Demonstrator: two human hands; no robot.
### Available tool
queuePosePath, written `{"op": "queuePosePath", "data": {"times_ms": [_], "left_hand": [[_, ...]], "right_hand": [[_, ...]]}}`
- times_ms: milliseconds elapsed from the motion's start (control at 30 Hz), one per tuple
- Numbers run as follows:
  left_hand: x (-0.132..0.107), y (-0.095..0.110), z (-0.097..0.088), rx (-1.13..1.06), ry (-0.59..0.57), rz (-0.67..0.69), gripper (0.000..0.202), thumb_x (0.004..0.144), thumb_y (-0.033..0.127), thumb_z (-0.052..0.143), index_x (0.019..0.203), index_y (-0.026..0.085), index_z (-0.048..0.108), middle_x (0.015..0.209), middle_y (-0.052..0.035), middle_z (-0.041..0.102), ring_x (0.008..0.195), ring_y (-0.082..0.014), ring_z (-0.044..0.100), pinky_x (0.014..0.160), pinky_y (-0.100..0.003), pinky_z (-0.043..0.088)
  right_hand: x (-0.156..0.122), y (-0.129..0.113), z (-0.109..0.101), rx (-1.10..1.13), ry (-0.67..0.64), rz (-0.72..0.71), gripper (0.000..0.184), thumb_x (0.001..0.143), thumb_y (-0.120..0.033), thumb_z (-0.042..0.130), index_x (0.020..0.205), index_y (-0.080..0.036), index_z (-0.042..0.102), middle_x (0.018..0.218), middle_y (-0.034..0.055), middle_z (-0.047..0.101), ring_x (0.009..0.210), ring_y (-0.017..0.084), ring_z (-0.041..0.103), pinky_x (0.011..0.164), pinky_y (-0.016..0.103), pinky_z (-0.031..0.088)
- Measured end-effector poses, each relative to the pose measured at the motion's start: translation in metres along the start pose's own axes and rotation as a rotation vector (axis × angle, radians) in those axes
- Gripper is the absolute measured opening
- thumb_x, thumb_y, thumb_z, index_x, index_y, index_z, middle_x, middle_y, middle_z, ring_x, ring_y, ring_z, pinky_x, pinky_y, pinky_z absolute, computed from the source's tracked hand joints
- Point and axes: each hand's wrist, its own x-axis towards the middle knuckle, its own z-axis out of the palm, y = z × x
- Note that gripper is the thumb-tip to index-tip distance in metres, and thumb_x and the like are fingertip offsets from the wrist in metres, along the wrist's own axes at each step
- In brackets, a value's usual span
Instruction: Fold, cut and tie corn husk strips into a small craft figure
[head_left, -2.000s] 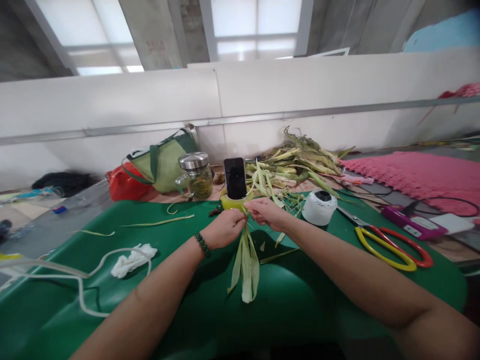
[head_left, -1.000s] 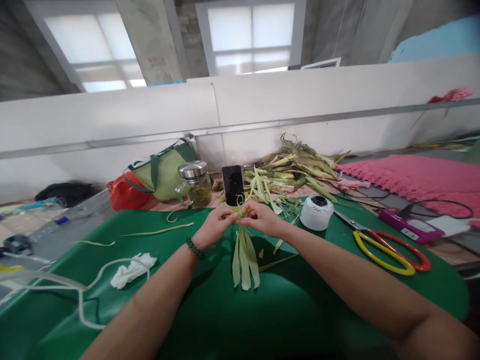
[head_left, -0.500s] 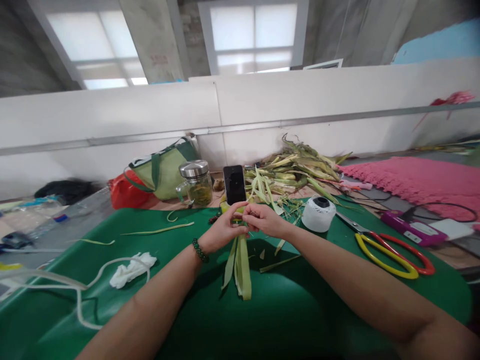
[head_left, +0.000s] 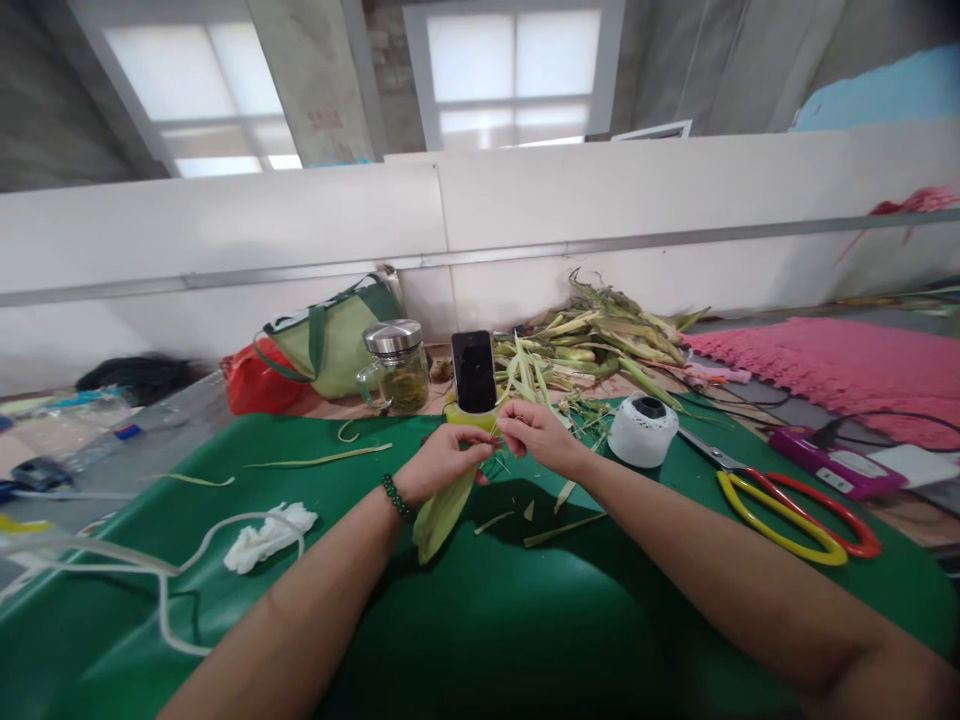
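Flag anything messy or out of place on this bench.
Nothing damaged. Loose husk scraps litter the green cover by the left hand and right hand, which pinch a husk bundle; a white cord trails off the cover's left edge beside a crumpled white cloth.

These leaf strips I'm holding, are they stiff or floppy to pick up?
Probably floppy: the leaf strips hang limp below the left hand. Likely light too, since the right hand manages them with a fingertip pinch. Thin, so they may tear.
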Motion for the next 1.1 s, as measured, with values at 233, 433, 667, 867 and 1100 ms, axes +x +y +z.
{"op": "queuePosePath", "data": {"times_ms": [233,433,667,867,1100], "left_hand": [[0.000,-0.004,-0.006,-0.173,-0.039,-0.113,0.030,0.066,0.039,0.069,0.079,0.012,0.066,0.057,0.0042,0.051,0.049,-0.0065,0.045,0.051,-0.021,0.040],[0.004,-0.007,-0.010,-0.230,-0.001,-0.171,0.023,0.061,0.031,0.070,0.072,0.011,0.066,0.053,0.0030,0.051,0.048,-0.0068,0.045,0.051,-0.021,0.039],[0.004,-0.006,-0.005,0.185,0.065,-0.015,0.015,0.062,0.026,0.061,0.058,0.013,0.064,0.049,0.0014,0.054,0.046,-0.0096,0.044,0.047,-0.023,0.035],[0.003,-0.003,-0.004,0.215,-0.007,0.036,0.017,0.063,0.028,0.058,0.061,0.012,0.064,0.050,0.0020,0.052,0.047,-0.0092,0.041,0.047,-0.022,0.032],[0.001,-0.001,-0.006,-0.015,-0.134,-0.095,0.028,0.063,0.039,0.067,0.074,0.015,0.060,0.056,0.0044,0.051,0.048,-0.0080,0.045,0.049,-0.021,0.039]], "right_hand": [[0.001,-0.001,0.003,0.116,0.023,0.030,0.019,0.076,-0.033,0.052,0.065,-0.019,0.046,0.043,-0.0085,0.045,0.039,0.006,0.038,0.043,0.020,0.031],[0.009,0.008,-0.005,0.196,0.132,0.154,0.017,0.070,-0.033,0.052,0.063,-0.019,0.046,0.040,-0.0082,0.043,0.035,0.007,0.036,0.040,0.021,0.032],[-0.005,-0.010,-0.017,-0.417,0.263,-0.212,0.037,0.071,-0.016,0.054,0.108,-0.020,0.057,0.108,0.0074,0.063,0.052,0.009,0.047,0.048,0.023,0.037],[-0.012,-0.005,0.003,-0.556,-0.221,-0.076,0.025,0.076,-0.017,0.059,0.101,-0.017,0.062,0.071,0.0014,0.065,0.056,0.012,0.053,0.054,0.022,0.038],[-0.007,-0.017,-0.011,-0.904,-0.279,-0.255,0.013,0.086,-0.018,0.051,0.079,-0.015,0.062,0.076,0.0044,0.064,0.069,0.015,0.055,0.061,0.023,0.037]]}}
